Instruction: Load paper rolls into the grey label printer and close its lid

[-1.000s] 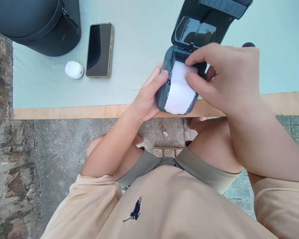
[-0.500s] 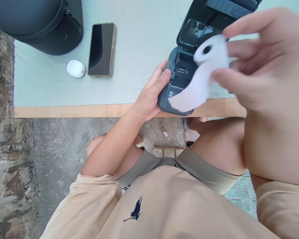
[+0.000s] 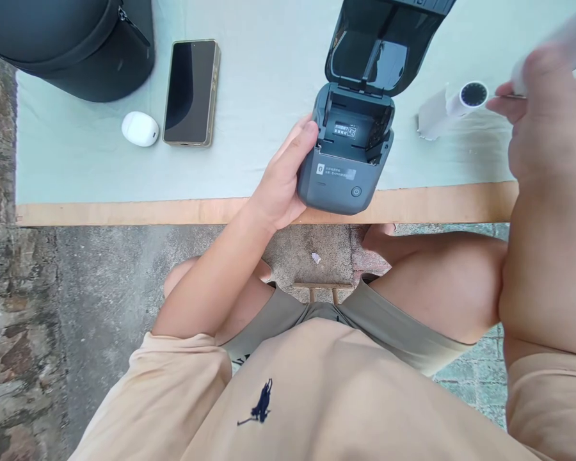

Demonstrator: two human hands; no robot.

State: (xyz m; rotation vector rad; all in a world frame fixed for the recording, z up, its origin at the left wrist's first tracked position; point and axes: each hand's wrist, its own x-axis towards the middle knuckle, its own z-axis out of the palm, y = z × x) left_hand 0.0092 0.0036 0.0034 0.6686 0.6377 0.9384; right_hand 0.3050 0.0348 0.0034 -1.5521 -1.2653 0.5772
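My left hand grips the left side of a dark grey portable label printer at the table's front edge. The printer's lid stands raised, and the paper bay below it shows a bare floor with a printed label. A round power button is on its front part. At the right edge of the view, my right hand is closed on a white paper roll, blurred and partly cut off. A second white roll with a dark core lies on the cloth, left of that hand.
On the pale cloth-covered table are a smartphone, a white rounded case and a large black zippered bag. The table's wooden edge runs above my knees. A small scrap lies on the floor.
My right hand has carried the paper roll away from above the printer, up and to the right. The printer's bay and the second roll now show. The left hand still holds the printer.
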